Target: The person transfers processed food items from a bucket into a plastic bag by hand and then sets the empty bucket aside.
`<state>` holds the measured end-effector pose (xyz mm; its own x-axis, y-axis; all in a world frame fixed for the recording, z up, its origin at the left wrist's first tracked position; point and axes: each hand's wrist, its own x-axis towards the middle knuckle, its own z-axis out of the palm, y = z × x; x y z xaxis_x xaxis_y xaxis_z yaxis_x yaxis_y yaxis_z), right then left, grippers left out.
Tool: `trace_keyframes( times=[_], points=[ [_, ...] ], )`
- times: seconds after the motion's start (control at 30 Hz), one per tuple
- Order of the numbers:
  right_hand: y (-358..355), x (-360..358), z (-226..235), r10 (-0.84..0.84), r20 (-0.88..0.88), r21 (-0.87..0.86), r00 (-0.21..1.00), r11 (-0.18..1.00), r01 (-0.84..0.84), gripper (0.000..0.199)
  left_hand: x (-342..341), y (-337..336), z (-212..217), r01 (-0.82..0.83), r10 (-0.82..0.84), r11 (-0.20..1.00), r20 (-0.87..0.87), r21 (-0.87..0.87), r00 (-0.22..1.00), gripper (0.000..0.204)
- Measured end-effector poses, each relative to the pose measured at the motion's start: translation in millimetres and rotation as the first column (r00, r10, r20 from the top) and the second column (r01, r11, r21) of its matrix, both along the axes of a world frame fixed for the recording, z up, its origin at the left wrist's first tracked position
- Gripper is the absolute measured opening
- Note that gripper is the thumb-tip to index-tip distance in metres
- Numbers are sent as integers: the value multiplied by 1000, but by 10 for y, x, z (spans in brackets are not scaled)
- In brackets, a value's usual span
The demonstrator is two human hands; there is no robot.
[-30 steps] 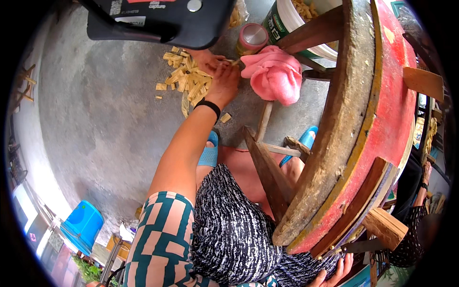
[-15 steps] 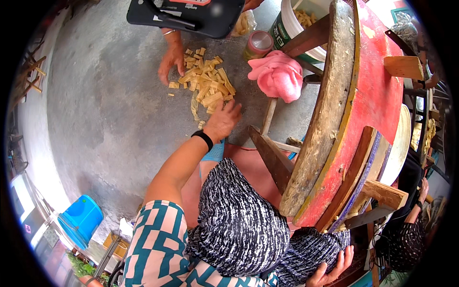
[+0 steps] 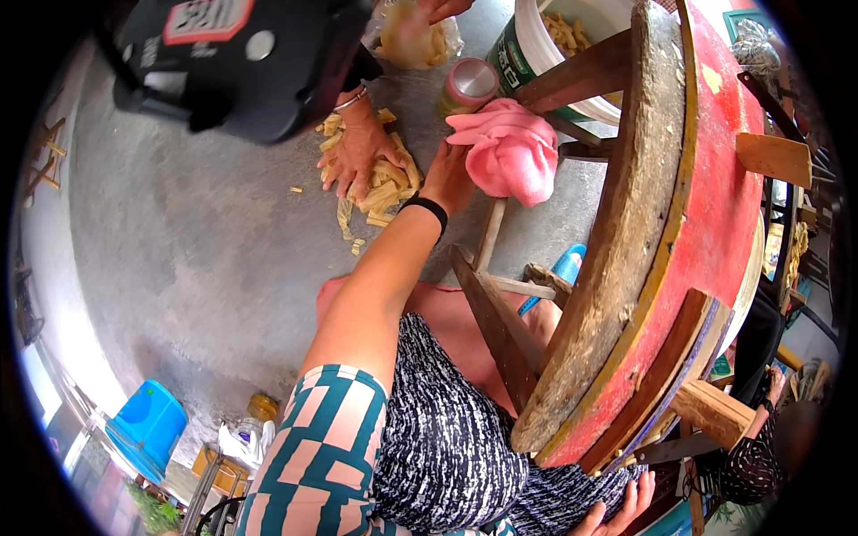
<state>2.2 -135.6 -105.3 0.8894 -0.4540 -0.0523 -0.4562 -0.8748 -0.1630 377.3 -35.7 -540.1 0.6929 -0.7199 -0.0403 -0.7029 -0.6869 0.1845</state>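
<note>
A heap of pale yellow cut strips (image 3: pixel 384 192) lies on the grey concrete floor. My left hand (image 3: pixel 447 176), with a black band on the wrist, reaches out to the heap's right edge, right beside a pink cloth (image 3: pixel 511 152). Its fingers point away from me and are hidden, so I cannot tell whether it grips any strips. Another person's hand (image 3: pixel 356 154) with a bracelet presses flat on the heap from the far side. My right hand (image 3: pixel 617 514) rests low on my lap with its fingers apart, holding nothing.
A round red wooden table (image 3: pixel 679 232) on wooden legs fills the right. Behind it stand a white bucket (image 3: pixel 536 45) of strips, a pink-lidded jar (image 3: pixel 469 85) and a clear bag (image 3: pixel 411 36). A black case (image 3: pixel 232 62) hangs top left, a blue bucket (image 3: pixel 147 424) sits lower left.
My left hand has slid from the heap's near side to its right edge by the pink cloth. The other person's hand has moved onto the middle of the heap.
</note>
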Motion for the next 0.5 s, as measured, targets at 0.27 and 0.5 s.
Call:
trace_keyframes(
  times=[0.27,0.5],
  points=[
    [30,82,74,-8,-41,-10,999,1000,8,48,275,-143,-83,-131,25,959,-387,-250,922,47],
    [29,75,-3,12,4,6,1000,1000,-12,48,70,85,-74,-92,90,964,-18,-248,996,40]
  ],
)
